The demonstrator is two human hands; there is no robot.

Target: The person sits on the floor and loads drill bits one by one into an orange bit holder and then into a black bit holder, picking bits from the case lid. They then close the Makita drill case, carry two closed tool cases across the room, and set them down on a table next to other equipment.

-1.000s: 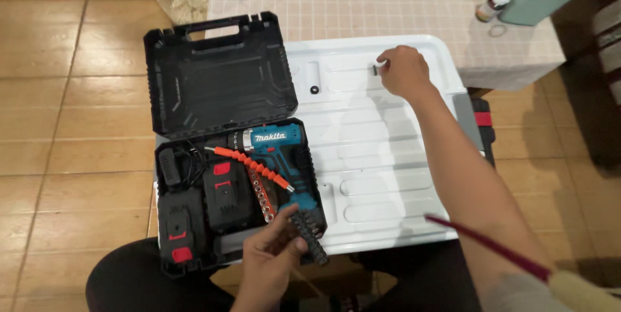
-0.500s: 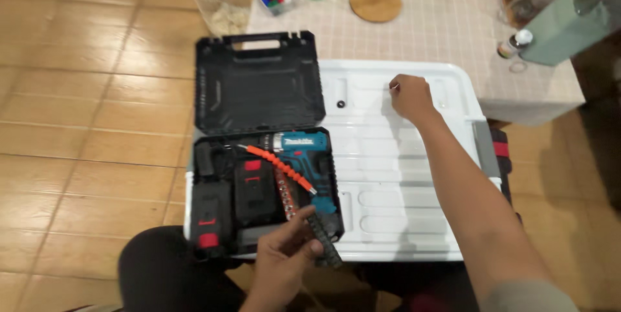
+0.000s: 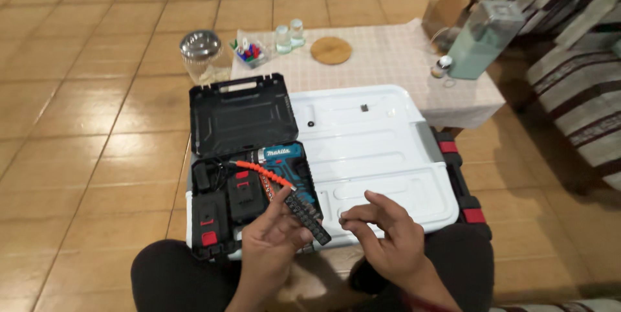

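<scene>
Holding a black strip of screwdriver bits [image 3: 307, 217] between thumb and fingers, the left hand [image 3: 275, 242] keeps it tilted above the near edge of the open tool case [image 3: 242, 124], while the right hand [image 3: 381, 237] hovers just beside the strip's lower end with thumb and forefinger curled toward each other; whether a bit sits between those fingertips is too small to tell. The case lies open on a white plastic lid [image 3: 381, 150] across the person's lap, its cover standing back and its tray full: a teal cordless drill [image 3: 284, 156] lies untouched in its slot, an orange flexible shaft [image 3: 259, 171] rests across it, a row of sockets [image 3: 268, 189] runs below that, and two black battery packs with red catches [image 3: 226, 205] fill the left side. My judgement is that the work is at an early stage: the strip of bits is out of the case and in hand, but the drill is not lifted and nothing appears fitted to its chuck. Farther up the white lid, well apart from both hands, lie a small dark piece [image 3: 364, 108] and a small dark ring [image 3: 310, 123]. Beyond the lid a low table with a checked cloth [image 3: 388, 59] carries a round wooden coaster [image 3: 331, 50], small bottles and a pale green container [image 3: 482, 37].
</scene>
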